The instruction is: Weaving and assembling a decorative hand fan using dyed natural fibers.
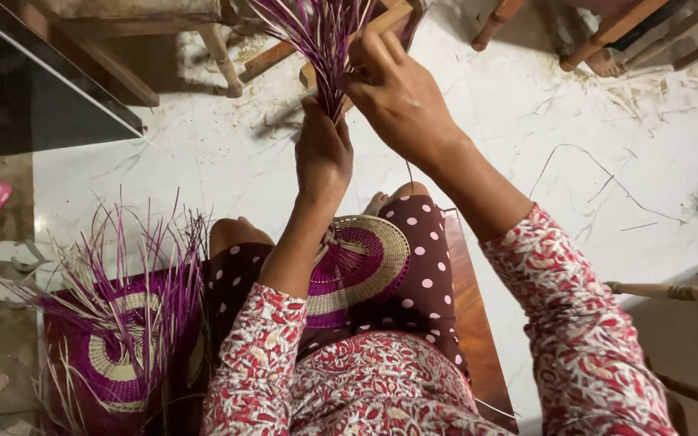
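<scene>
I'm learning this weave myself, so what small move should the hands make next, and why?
Probably the right hand should draw one purple strand clear of the bundle. The left hand pinches the bundle's base, and the right fingers sit among splayed, unsorted strands.

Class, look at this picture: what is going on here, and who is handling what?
A seated person holds up a bunch of purple and pale straw strands. The left hand grips it from below; the right hand pinches strands near the top. A round woven purple-and-straw mat lies on the lap. Another unfinished woven piece, with loose ends sticking up, sits beside the person's left.
</scene>
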